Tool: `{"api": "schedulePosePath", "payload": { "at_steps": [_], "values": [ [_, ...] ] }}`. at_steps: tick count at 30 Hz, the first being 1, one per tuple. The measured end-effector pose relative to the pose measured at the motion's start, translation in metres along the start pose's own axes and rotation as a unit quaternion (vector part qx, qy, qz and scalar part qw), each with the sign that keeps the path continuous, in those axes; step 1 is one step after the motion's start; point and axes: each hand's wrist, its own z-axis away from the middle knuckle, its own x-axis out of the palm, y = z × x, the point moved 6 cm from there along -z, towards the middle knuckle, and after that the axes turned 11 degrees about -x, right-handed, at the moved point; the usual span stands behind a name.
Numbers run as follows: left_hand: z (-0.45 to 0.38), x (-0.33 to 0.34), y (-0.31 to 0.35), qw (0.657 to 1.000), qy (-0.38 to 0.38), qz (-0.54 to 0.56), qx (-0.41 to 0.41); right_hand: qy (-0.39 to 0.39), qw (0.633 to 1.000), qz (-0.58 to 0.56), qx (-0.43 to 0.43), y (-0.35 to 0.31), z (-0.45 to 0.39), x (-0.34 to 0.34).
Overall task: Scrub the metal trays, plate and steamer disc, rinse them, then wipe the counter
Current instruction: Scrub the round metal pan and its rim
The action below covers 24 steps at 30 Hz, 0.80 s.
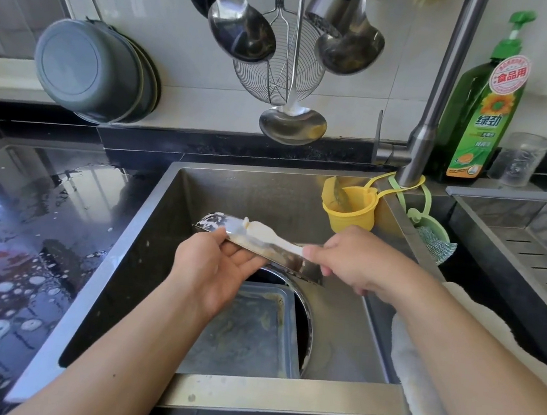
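Observation:
Over the sink (147,227), my left hand (214,265) holds a soapy metal tray (280,257) by its near edge, tilted almost edge-on to me. My right hand (357,264) grips the handle of a white brush (262,231) whose head lies on the tray's foamy top face. Below, a second rectangular metal tray (244,330) with yellowish residue lies on the sink floor. It sits partly over a round metal disc or plate (307,313), of which only the rim shows.
The black counter (24,230) on the left is wet and spotted with foam. A white cloth (416,377) hangs over the sink's right rim. Yellow cup (350,209), faucet (437,106), green detergent bottle (485,105), hanging ladles (241,29) and grey basins (90,70) stand behind.

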Motion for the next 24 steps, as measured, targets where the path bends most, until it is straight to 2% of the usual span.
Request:
{"api": "schedulePosePath", "payload": {
  "at_steps": [3,6,8,11,13,17,20,24],
  "values": [
    [0.001,0.000,0.007,0.999,-0.016,0.045,0.019,-0.023,0.999,0.002,0.023,0.013,0.003,-0.011],
    [0.001,0.008,-0.008,0.999,-0.030,0.001,-0.010,-0.030,0.999,0.008,-0.019,-0.001,-0.001,0.010],
    [-0.001,0.006,-0.006,1.000,-0.018,0.012,0.008,-0.019,0.999,0.011,-0.031,-0.007,-0.006,0.015],
    [-0.003,0.001,0.007,0.998,-0.013,0.057,0.034,-0.024,1.000,-0.012,0.012,0.011,-0.003,-0.004],
    [-0.002,0.002,0.005,0.998,-0.022,0.048,0.030,-0.030,0.998,-0.029,0.046,0.029,-0.001,-0.012],
    [0.000,0.004,0.003,0.998,-0.023,0.050,0.038,-0.061,0.998,-0.029,0.018,0.023,-0.006,0.008],
    [0.000,0.001,0.013,0.995,-0.007,0.087,0.056,-0.036,0.998,-0.051,0.021,0.024,-0.003,-0.005],
    [0.000,0.000,0.007,0.998,0.020,0.025,0.051,-0.012,0.998,-0.057,0.029,0.023,0.002,-0.012]
  ]
}}
